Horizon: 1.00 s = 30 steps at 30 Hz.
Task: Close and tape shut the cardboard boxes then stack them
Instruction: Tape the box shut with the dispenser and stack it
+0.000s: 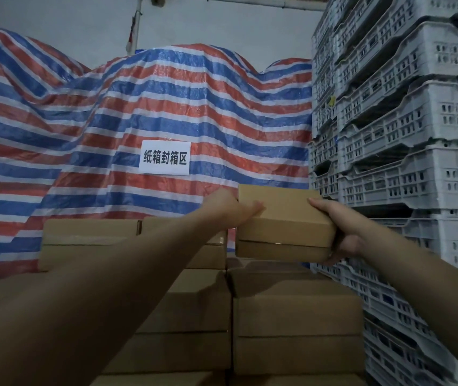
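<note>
We hold a closed cardboard box (283, 218) up between both hands, above the stacked cardboard boxes (297, 316). Our left hand (230, 207) grips its left edge with fingers (255, 208) curled onto the lid; our right hand (342, 229) clasps its right end. Behind hangs a striped tarpaulin (138, 101) with a white sign (165, 157), white plastic crates (406, 121) to the right.

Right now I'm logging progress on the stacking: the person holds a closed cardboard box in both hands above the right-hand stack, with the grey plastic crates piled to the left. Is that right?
Not quite. The head view shows the grey plastic crates piled to the right, not the left. The rest stands: the left hand and right hand hold the closed cardboard box above the right-hand stack.
</note>
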### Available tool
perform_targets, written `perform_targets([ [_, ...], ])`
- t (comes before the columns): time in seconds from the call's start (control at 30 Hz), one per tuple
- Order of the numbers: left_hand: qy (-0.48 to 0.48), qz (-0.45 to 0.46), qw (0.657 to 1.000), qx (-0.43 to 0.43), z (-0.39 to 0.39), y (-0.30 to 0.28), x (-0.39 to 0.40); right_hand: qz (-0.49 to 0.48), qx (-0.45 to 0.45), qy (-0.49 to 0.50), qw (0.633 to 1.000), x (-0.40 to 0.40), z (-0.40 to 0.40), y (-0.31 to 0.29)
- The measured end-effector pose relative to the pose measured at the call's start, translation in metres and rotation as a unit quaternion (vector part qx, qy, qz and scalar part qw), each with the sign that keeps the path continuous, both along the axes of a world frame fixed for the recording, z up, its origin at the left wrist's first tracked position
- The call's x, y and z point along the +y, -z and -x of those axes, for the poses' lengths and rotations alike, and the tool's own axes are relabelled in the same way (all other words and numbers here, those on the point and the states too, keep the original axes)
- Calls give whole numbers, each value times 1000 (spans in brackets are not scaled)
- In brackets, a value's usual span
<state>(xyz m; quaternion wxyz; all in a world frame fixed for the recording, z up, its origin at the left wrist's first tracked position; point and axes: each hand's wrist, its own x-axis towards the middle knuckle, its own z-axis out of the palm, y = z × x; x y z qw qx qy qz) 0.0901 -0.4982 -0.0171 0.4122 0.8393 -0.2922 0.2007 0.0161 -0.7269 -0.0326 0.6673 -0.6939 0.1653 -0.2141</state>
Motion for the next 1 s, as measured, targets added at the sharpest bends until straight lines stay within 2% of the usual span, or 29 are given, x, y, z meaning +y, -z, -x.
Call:
perform_targets([
  [0.13, -98, -26, 993, -60, -26, 1, -11, -24, 68, -14, 997, -8, -28, -4],
  [0.27, -133, -76, 986, -58, -44, 12, -13, 12, 114, -11, 993, -4, -44, -9],
  [0.37, -136, -95, 985, -39, -48, 17, -16, 15, 113, -30, 993, -6, -50, -7],
  [0.53, -170, -126, 969, -128, -50, 20, -14, 17, 91, -40, 995, -12, -55, -3],
  [0.6, -173, -155, 961, -148, -52, 21, -11, 19, 87, -46, 995, -15, -55, 0],
  [0.67, -154, -147, 964, -156, -52, 24, -6, 31, 84, -36, 995, -15, -56, 4],
  [0.73, -126, -94, 970, -186, -46, 25, 3, 66, 98, -19, 993, -11, -55, 6],
  [0.8, -103, -30, 967, -229, -36, 23, 16, 155, 114, 21, 981, -3, -49, 2],
  [0.87, -99, 2, 960, -261, -24, 17, 33, 255, 55, 99, 960, 9, -44, -6],
  [0.93, -104, 25, 958, -267, -11, 8, 55, 341, -13, 188, 921, 25, -36, -18],
  [1.0, -107, 51, 958, -261, 3, 0, 78, 394, -73, 237, 885, 48, -22, -29],
])
